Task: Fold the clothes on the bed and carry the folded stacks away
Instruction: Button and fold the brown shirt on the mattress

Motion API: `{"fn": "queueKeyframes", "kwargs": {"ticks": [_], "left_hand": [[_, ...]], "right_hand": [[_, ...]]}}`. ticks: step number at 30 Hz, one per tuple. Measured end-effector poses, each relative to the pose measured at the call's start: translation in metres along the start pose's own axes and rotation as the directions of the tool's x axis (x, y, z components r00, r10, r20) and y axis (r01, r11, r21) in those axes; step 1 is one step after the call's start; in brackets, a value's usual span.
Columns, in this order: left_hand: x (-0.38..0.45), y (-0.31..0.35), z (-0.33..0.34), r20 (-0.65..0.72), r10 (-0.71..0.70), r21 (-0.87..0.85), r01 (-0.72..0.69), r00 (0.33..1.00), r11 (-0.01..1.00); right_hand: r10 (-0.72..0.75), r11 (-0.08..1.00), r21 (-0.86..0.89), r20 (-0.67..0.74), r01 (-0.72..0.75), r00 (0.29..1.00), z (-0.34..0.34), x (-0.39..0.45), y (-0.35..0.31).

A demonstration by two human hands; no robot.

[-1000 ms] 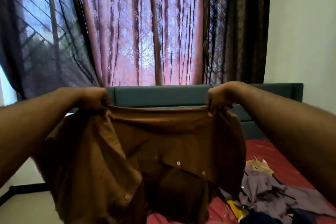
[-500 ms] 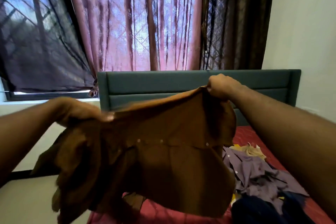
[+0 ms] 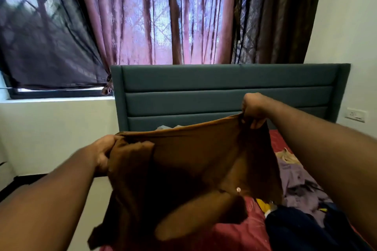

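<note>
Left hand grips the left end of the brown shirt, fingers curled round bunched fabric. Shirt hangs in the air over the near left part of the bed, top edge stretched taut, one button showing. Right hand pinches its right end, higher and farther. Right of it, purple garment and dark blue clothing lie on the bed. Teal headboard far side.
</note>
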State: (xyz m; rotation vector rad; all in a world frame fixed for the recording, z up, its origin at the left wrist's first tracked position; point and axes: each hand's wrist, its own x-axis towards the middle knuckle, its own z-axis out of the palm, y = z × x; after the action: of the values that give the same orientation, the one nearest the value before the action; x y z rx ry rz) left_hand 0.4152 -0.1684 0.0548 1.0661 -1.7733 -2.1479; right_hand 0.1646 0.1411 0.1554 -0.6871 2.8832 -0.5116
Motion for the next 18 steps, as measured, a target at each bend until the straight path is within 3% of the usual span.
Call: {"fn": "queueKeyframes", "kwargs": {"ticks": [1, 3, 5, 8, 11, 14, 15, 16, 18], "left_hand": [[0.005, 0.000, 0.005, -0.022, -0.003, -0.060, 0.001, 1.000, 0.998], [0.021, 0.009, 0.008, -0.106, 0.065, -0.001, -0.066, 0.992, 0.998], [0.043, 0.027, 0.006, -0.142, 0.198, 0.227, -0.163, 0.970, 0.960], [0.061, 0.072, 0.016, -0.142, 0.461, 0.497, -0.339, 0.876, 0.799], [0.059, 0.128, 0.034, -0.185, 0.705, 0.635, -0.464, 0.685, 0.618], [0.047, 0.168, 0.036, -0.252, 0.850, 0.788, -0.413, 0.462, 0.457], [0.043, 0.174, 0.031, -0.242, 0.867, 0.820, -0.386, 0.434, 0.422], [0.035, 0.176, 0.026, -0.223, 0.873, 0.851, -0.350, 0.433, 0.391], [0.022, 0.167, 0.010, -0.191, 0.823, 0.920, -0.194, 0.536, 0.340]], "right_hand": [[0.011, 1.000, -0.009, -0.013, -0.011, 1.000, 0.007, 0.004, 0.003], [0.032, 0.999, 0.008, -0.036, -0.032, 0.999, 0.016, 0.013, 0.008], [0.053, 0.998, 0.039, -0.097, -0.049, 0.994, 0.018, 0.026, 0.015], [0.029, 0.997, 0.074, -0.302, -0.007, 0.953, 0.006, 0.045, 0.019], [-0.032, 0.994, 0.063, -0.587, 0.085, 0.809, -0.026, 0.062, 0.018], [-0.076, 0.975, 0.089, -0.730, 0.205, 0.679, -0.060, 0.061, 0.014], [-0.093, 0.963, 0.101, -0.745, 0.249, 0.661, -0.068, 0.056, 0.013], [-0.100, 0.954, 0.113, -0.752, 0.277, 0.652, -0.071, 0.050, 0.014], [-0.122, 0.948, 0.119, -0.720, 0.294, 0.683, -0.060, 0.038, 0.022]]}}
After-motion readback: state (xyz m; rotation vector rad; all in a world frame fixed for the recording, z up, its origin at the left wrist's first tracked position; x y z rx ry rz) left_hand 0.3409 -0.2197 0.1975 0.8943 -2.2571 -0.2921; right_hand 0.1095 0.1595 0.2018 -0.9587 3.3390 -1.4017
